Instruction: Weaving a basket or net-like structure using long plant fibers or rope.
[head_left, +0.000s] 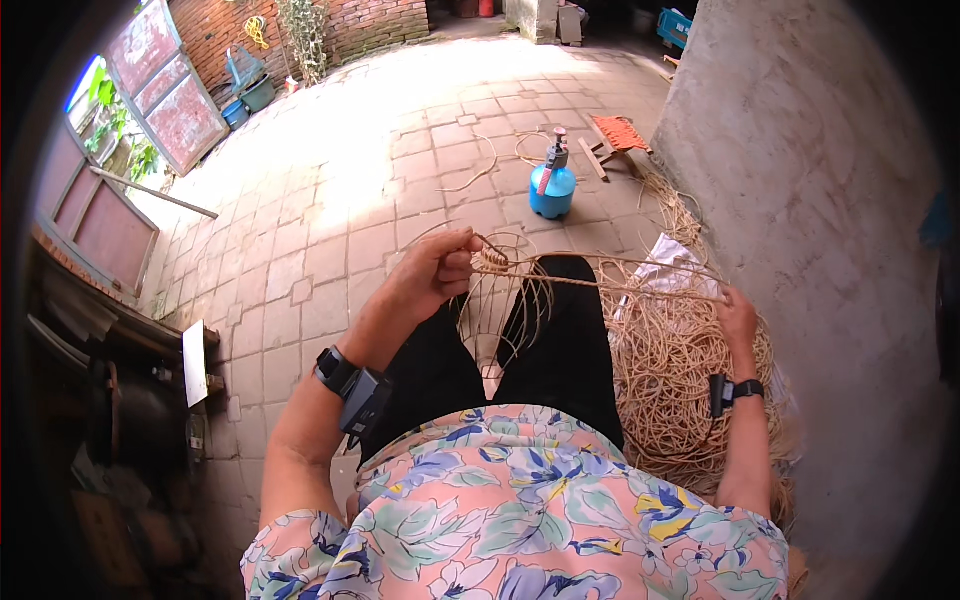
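Between my knees stands an open frame of thin, curved wires or canes point(541, 303), its top wound with several turns of tan cord point(493, 262). My left hand point(445, 265) is closed at that wound top, thumb and fingers pinching it. Out to the right, my right hand point(738, 315) is closed on the tan cord point(640, 288), which runs in stretched strands from the wound top to my fingers. Beneath my right hand lies a large tangled heap of the same cord point(680, 390).
A blue pressure sprayer point(552, 190) stands on the paving ahead. Behind it sits a low stool with an orange woven seat point(621, 134). A white sack point(668, 262) shows under the heap. A plaster wall point(800, 200) rises on the right; dark furniture point(110, 400) stands at left.
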